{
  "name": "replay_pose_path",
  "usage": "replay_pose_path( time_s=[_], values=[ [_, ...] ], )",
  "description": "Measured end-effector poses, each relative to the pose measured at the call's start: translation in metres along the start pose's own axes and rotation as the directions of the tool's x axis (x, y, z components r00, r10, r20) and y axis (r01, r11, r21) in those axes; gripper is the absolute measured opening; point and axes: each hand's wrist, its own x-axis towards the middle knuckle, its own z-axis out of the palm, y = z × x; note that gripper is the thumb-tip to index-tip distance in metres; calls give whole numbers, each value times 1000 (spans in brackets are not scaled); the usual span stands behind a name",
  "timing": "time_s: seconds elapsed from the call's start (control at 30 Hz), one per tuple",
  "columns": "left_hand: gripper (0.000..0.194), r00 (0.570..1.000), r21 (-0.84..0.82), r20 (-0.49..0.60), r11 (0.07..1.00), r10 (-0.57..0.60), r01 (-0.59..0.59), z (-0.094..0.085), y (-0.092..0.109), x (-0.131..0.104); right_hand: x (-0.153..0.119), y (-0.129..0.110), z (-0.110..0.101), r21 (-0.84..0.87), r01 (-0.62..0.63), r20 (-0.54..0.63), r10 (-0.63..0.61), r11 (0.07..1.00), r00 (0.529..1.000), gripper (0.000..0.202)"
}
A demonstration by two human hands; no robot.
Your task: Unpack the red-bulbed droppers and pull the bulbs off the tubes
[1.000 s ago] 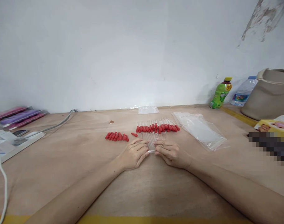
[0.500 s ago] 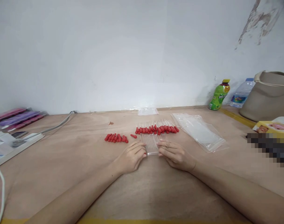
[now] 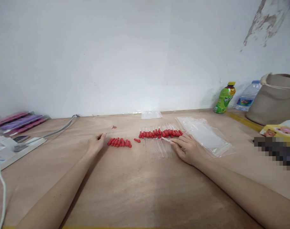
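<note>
Left hand (image 3: 96, 144) has its fingers narrowed just beside the short row of red bulbs (image 3: 119, 142), though whether they grip anything I cannot tell; right hand (image 3: 189, 149) pinches a clear tube (image 3: 166, 139) above the loose tubes (image 3: 158, 149), which lie in front of the long red-bulbed row (image 3: 151, 134), near the plastic bags (image 3: 204, 133)

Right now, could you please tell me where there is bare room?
The table is bare between the forearms, nearer the person than the clear tubes, and between the power strip and left hand. It is crowded from the longer row of red bulbs through the right hand to the plastic bags.
</note>
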Motion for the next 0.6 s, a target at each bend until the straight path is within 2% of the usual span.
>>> replay_pose_path(
  time_s=[0.07,0.17,0.6],
  values=[
    [37,998,2,63,1000,24,-24,9,-10,4,0,1,-1,0,-10,12,10,1000,1000,18],
    [41,991,8,121,998,55,-56,16,-14,5,-3,4,1,4,-19,-4,19,1000,1000,17],
    [51,983,43,160,994,91,-99,12,-12,1,-9,12,6,-26,-62,17,62,998,998,19]
  ],
)
